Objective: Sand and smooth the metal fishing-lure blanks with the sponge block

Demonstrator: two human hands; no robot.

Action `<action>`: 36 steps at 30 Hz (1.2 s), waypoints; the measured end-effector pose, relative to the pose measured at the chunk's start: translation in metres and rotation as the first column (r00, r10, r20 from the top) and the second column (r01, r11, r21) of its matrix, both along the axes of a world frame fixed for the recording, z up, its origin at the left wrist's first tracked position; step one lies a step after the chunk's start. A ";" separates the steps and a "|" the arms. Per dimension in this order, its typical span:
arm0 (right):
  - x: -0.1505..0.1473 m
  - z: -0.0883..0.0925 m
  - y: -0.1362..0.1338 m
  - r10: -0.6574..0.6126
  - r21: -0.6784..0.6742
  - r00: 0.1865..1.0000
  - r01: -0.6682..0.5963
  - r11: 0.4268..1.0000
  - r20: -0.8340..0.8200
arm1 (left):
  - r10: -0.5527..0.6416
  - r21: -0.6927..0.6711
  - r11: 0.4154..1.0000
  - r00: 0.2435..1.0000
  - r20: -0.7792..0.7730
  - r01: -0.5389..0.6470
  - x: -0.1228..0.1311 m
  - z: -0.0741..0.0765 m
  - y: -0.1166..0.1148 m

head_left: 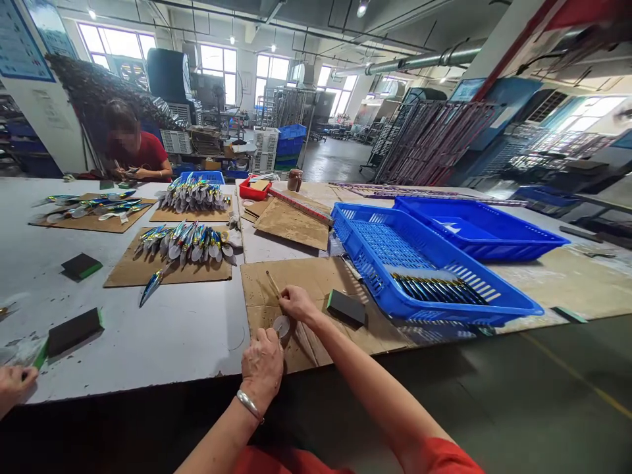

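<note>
My left hand (261,362), with a silver bangle at the wrist, is closed on a fishing lure; its clear round lip (281,326) shows above the fingers and its body is hidden. My right hand (297,304) pinches a thin wooden stick (272,284) with a dark tip, which points away to the upper left. Both hands are over a speckled cardboard sheet (316,273) near the table's front edge. Just right of my right hand lies a black sanding block (347,308) with a green end.
A blue crate (380,293) with a row of lures stands right; a blue tray (494,230) is behind it. Lures (185,243) lie heaped on cardboard at left. One lure (151,288) lies alone. A co-worker's hand (17,385) is far left; another person (133,148) sits opposite.
</note>
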State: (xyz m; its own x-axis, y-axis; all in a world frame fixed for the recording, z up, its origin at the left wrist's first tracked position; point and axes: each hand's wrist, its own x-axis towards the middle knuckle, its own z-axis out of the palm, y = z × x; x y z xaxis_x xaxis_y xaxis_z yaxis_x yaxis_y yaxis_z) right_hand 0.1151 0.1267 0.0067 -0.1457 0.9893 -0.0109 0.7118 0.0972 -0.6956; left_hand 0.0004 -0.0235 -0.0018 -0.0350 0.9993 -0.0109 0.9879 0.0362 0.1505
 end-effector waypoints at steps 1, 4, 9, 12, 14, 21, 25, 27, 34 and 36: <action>0.005 0.003 -0.001 -0.017 0.010 0.999 0.018 1.000 -0.040 | -0.002 -0.004 1.000 1.000 0.008 0.002 0.000 0.001 0.000; 0.024 0.008 -0.020 -0.044 0.007 0.986 0.045 0.999 -0.162 | 0.002 -0.016 1.000 1.000 0.026 -0.002 0.000 0.005 0.002; 0.041 -0.005 -0.086 -0.040 0.013 0.785 0.061 0.998 -0.619 | -0.005 -0.023 1.000 0.999 0.035 0.006 0.001 0.009 0.003; 0.037 -0.022 -0.116 -0.052 0.047 0.711 0.119 0.992 -0.701 | -0.003 -0.033 0.999 1.000 0.018 0.003 0.002 0.010 0.004; 0.032 -0.033 -0.127 0.007 0.135 0.723 0.120 0.983 -0.691 | -0.003 -0.038 0.999 1.000 0.002 0.003 0.002 0.009 0.005; 0.023 -0.053 -0.130 0.239 0.502 0.843 0.043 0.864 -0.483 | -0.005 -0.025 1.000 0.997 -0.073 0.003 0.004 0.006 0.004; 0.024 -0.051 -0.128 0.291 0.570 0.888 -0.040 0.820 -0.356 | -0.015 -0.014 1.000 0.994 -0.108 0.013 0.005 0.006 0.003; 0.024 -0.050 -0.128 0.304 0.582 0.897 -0.066 0.810 -0.322 | -0.019 -0.007 1.000 0.992 -0.128 0.019 0.006 0.007 0.002; 0.022 -0.054 -0.132 0.315 0.610 0.902 -0.075 0.789 -0.296 | -0.025 -0.018 1.000 0.989 -0.149 0.022 0.006 0.008 0.002; 0.022 -0.055 -0.132 0.316 0.605 0.900 -0.076 0.793 -0.301 | -0.022 -0.022 1.000 0.988 -0.152 0.018 0.006 0.008 0.002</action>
State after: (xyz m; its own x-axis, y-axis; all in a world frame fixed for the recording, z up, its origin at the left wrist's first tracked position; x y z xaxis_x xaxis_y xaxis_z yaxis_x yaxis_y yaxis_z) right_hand 0.1373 -0.0057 -0.0481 -0.2105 0.7437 0.6345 0.3339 0.6647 -0.6683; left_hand 0.0066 -0.0217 0.0067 -0.0177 0.9995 -0.0278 0.9998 0.0177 -0.0018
